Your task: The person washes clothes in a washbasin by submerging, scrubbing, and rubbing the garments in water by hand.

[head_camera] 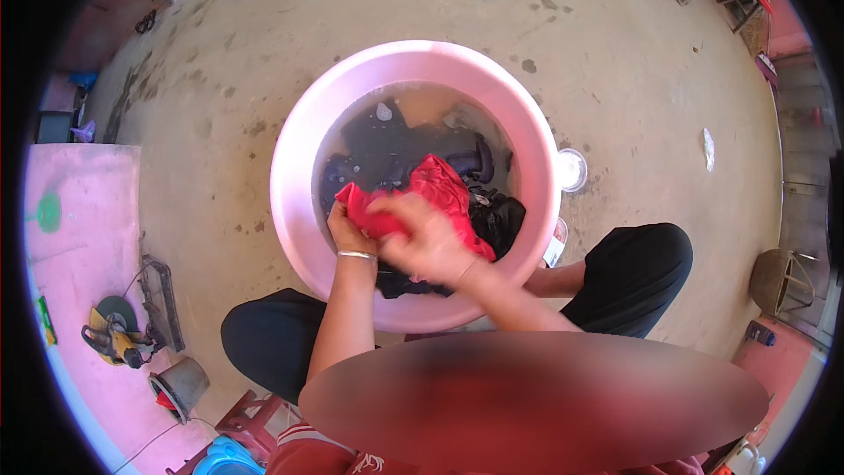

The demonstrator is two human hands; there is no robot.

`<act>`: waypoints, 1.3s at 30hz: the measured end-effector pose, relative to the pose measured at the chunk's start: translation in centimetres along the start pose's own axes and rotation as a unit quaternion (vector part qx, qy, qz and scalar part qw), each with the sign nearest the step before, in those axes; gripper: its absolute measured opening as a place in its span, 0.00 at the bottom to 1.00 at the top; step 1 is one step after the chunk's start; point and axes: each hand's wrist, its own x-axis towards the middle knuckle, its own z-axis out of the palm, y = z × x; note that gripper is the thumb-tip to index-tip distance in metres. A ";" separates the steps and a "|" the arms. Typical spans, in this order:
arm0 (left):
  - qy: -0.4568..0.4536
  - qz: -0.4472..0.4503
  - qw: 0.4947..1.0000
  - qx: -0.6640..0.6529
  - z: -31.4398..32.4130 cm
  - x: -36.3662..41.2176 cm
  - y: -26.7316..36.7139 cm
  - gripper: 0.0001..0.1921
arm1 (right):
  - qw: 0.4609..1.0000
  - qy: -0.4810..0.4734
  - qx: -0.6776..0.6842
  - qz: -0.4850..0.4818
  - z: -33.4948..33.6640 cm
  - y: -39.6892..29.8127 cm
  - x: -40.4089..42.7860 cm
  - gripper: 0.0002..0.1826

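A large pink plastic basin (295, 145) stands in front of me, holding murky water (395, 125) with dark clothes soaking in it. My left hand (353, 231), with a silver bangle at the wrist, grips one end of a wet red garment (443, 188) above the water. Blurred by motion, my right hand (425, 237) is over the red cloth with thumb and fingers apart; whether it touches the cloth is unclear. Bunched black fabric (498, 221) lies against the basin's right side, beside the red garment. A dark purple piece (484, 158) shows just beyond it.
Right of the basin are a clear round container (571, 170) and my foot in a sandal (555, 251). A cut-off saw (117, 336), a grey bucket (179, 386) and a red stool (249, 419) stand at left. A basket (778, 282) sits by the right wall.
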 end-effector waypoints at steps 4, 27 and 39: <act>0.015 -0.003 0.999 0.032 6.1 -3.4 -2.6 0.14 | 0.969 0.042 -0.171 0.171 2.5 -1.7 1.1 0.10; -0.027 -0.165 0.943 0.288 1.1 -1.5 -4.2 0.15 | 0.933 -0.057 0.144 0.325 -3.1 8.0 -5.3 0.23; -0.041 -0.132 0.961 0.239 1.8 0.5 -1.1 0.12 | 0.933 -0.011 0.036 0.358 -2.2 12.1 2.2 0.11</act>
